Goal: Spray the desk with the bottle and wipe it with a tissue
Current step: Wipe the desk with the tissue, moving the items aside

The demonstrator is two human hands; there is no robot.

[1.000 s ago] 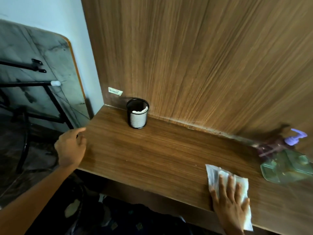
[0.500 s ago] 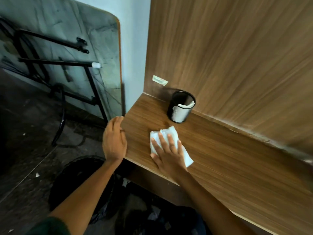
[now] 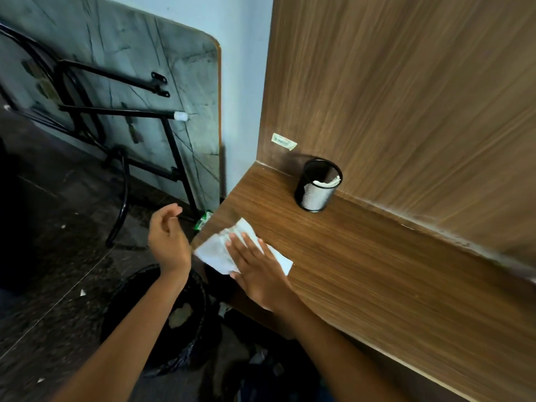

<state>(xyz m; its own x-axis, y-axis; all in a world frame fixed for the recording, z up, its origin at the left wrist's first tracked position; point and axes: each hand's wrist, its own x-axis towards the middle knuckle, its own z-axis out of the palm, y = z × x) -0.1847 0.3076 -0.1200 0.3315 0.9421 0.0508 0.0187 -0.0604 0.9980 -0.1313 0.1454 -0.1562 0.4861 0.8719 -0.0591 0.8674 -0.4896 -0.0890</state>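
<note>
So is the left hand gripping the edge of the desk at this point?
No, the left hand hangs open in the air beside the desk, touching nothing, while the right hand presses the tissue flat.

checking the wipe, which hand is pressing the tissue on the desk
The right hand, flat on the tissue at the desk corner; the left hand hangs empty off the edge.

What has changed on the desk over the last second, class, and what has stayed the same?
The right hand swept the tissue leftward along the desk, from near the spray bottle to the left corner, where it now overhangs. The left hand lifted off the desk's end. The mesh cup stayed put.
</note>
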